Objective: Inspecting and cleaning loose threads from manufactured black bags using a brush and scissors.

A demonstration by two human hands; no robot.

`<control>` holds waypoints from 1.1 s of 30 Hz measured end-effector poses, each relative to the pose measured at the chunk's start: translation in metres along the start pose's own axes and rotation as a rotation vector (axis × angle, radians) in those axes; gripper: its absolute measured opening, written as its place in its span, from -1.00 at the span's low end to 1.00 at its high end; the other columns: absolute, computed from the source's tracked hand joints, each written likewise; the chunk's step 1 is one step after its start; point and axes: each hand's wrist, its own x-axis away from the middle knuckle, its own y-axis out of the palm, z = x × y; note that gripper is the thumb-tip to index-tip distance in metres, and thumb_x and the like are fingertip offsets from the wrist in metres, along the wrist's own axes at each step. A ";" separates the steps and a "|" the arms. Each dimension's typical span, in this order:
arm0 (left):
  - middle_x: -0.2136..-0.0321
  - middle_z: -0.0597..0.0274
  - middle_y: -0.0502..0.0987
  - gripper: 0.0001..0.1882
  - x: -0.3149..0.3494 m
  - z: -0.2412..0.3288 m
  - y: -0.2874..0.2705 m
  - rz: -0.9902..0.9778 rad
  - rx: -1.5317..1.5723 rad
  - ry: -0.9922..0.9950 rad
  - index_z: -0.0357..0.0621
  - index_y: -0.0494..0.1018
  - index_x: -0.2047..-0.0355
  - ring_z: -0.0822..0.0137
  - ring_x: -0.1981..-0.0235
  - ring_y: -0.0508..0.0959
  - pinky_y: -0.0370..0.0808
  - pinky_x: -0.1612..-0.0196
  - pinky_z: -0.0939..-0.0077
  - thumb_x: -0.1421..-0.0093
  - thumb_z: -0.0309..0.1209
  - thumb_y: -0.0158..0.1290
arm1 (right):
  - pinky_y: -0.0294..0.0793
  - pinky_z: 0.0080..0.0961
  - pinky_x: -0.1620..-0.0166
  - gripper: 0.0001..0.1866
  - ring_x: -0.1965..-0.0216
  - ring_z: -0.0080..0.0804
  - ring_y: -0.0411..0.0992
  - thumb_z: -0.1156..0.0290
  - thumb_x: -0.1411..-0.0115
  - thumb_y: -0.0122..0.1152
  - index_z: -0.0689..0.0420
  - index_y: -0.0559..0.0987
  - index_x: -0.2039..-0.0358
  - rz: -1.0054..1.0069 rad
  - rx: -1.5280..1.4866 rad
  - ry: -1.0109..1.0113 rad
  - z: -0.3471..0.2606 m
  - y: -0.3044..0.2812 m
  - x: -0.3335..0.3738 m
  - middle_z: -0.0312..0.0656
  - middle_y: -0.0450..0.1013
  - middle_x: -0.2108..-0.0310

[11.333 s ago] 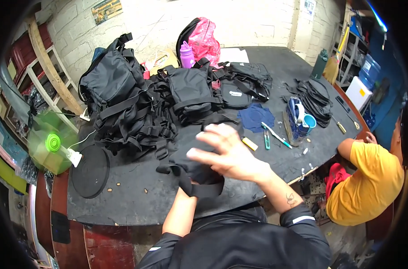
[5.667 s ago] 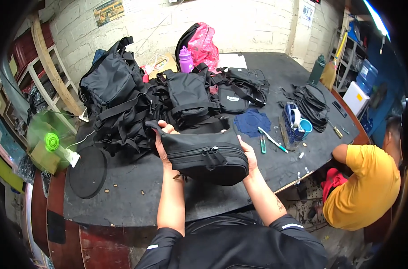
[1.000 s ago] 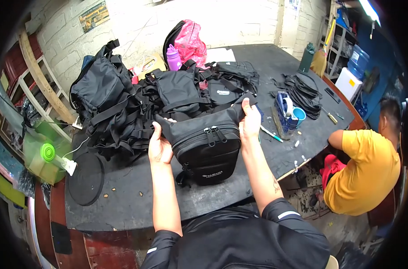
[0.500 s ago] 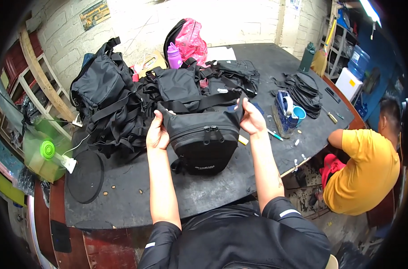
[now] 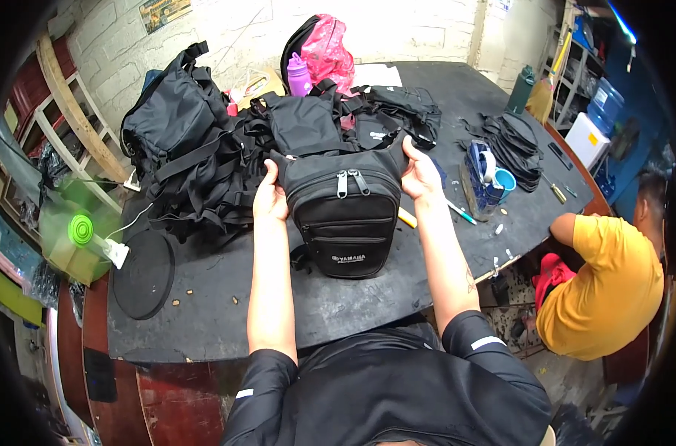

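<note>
Between my hands is a black zippered bag [image 5: 347,230], its front panel facing me, with two zipper pulls at the top and white print near its lower end. My left hand [image 5: 270,195] grips its upper left corner, thumb up. At the upper right corner my right hand [image 5: 421,172] pinches the side flap. The bag's lower end is close above or on the black table [image 5: 211,327]; I cannot tell which. Just beyond it lie more black bags [image 5: 301,123], and a heap of black bags with straps [image 5: 196,171] is to the left.
A purple bottle [image 5: 298,76] and a pink plastic-wrapped bag [image 5: 329,52] stand at the back. Right of my hands are a tape dispenser [image 5: 480,178], a blue cup [image 5: 506,181] and a marker [image 5: 461,213]. A person in a yellow shirt [image 5: 605,282] sits at the right edge. A black disc [image 5: 143,275] lies left.
The bag has tilted so its front panel and pockets now face me more fully. Both hands still hold its upper corners, and the whole view has shifted slightly.
</note>
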 end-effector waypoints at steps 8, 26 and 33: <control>0.15 0.07 0.49 -0.52 -0.011 -0.006 -0.010 0.107 -0.028 0.029 -0.24 0.38 0.11 0.15 0.06 0.46 0.35 -0.07 0.12 -0.16 -0.08 0.00 | 0.43 -0.16 0.06 -0.67 0.19 -0.17 0.47 0.17 -0.19 0.08 0.17 0.49 0.20 0.045 -0.036 0.065 0.004 -0.014 -0.012 -0.07 0.50 0.25; 0.48 0.32 0.53 -0.70 0.040 0.010 0.175 -0.270 -0.966 -0.069 -0.19 0.50 0.38 0.54 0.49 0.47 0.36 0.37 0.68 -0.18 -0.18 0.04 | 0.28 -0.58 0.22 -0.23 0.20 -0.45 0.28 0.33 0.40 0.54 0.18 0.30 0.15 -0.050 1.459 -1.214 0.011 0.085 0.050 -0.24 0.28 0.17; 0.34 0.18 0.55 -0.69 0.049 0.026 0.167 -0.440 -0.575 -0.064 -0.18 0.40 0.19 0.25 0.35 0.58 0.51 0.22 0.35 -0.28 -0.20 -0.15 | 0.35 -0.54 0.08 -0.34 0.20 -0.52 0.38 0.57 0.19 0.38 0.14 0.31 0.02 -0.305 1.349 -0.498 0.014 0.055 0.044 -0.28 0.42 0.29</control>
